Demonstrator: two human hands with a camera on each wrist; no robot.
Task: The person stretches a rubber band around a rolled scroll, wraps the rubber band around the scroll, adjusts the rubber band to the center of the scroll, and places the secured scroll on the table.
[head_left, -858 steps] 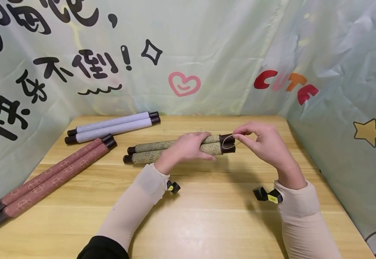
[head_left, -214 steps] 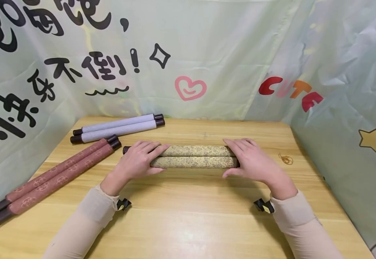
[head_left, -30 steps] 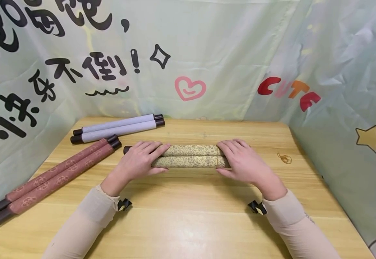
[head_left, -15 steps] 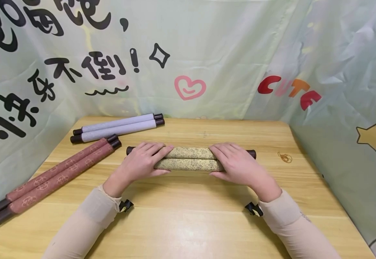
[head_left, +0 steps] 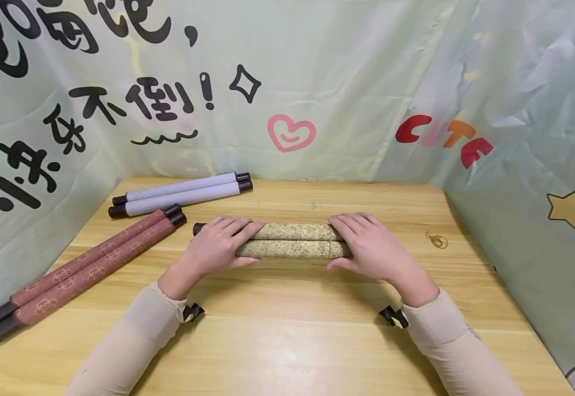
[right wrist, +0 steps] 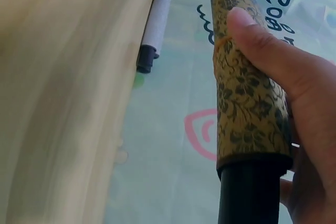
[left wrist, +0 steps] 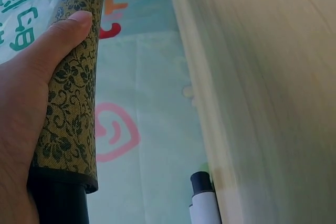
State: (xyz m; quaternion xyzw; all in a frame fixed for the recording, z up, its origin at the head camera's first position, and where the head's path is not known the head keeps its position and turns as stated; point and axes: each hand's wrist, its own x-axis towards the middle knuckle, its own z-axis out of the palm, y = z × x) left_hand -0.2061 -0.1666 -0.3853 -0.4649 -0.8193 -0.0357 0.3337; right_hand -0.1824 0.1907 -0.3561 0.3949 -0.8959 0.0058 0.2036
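Note:
A rolled hanging scroll (head_left: 292,240), its two rolls side by side, lies crosswise in front of me in the head view. It has yellowish cloth with dark floral print and black end knobs. My left hand (head_left: 216,246) grips its left part, with the thumb along the near side. My right hand (head_left: 370,247) grips the right part the same way and hides the right end in the head view. A thin rubber band (head_left: 330,248) circles both rolls right at the right fingertips. The right wrist view shows the right black knob (right wrist: 249,192) below the printed cloth (right wrist: 247,93).
A pale lavender scroll (head_left: 183,198) lies at the back left of the wooden table (head_left: 292,341). Nearer on the left is a reddish scroll (head_left: 89,269) with round motifs. Tangled rubber bands (head_left: 436,240) lie at the right. Printed cloth (head_left: 357,82) stands around the table.
Earlier the right hand pinched a rubber band at the scroll's right end; now both hands hold the scroll. The band sits farther inward than 7.1 s ago. The right hand has shifted slightly rightward since 0.5 s ago.

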